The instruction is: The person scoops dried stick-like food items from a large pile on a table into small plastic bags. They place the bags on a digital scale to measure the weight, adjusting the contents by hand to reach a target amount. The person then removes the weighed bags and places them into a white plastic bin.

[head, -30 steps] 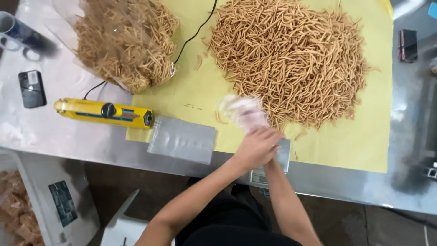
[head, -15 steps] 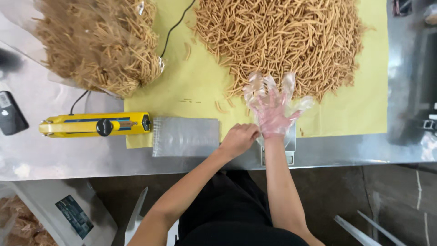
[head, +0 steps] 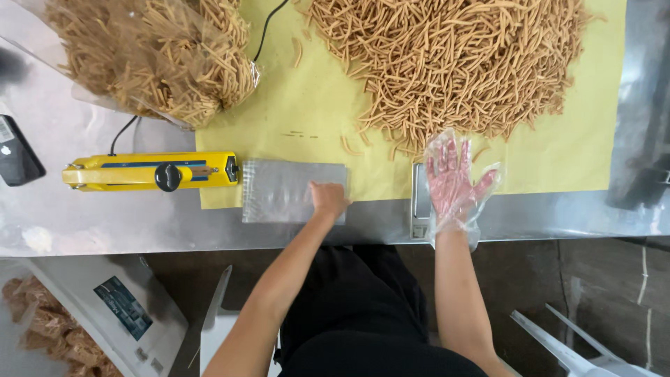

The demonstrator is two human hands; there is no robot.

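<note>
On steel table (head: pixel 84 223) — yellow sheet (head: pixel 558 160), left hand (head: pixel 328 199) pinching clear bag (head: pixel 279 192), gloved right hand (head: pixel 453 178) spread.

Snack-packing workshop: steel table (head: pixel 84 230), heaped fried sticks (head: pixel 447 56) (bulk), heat sealer (head: pixel 150 171).
</note>
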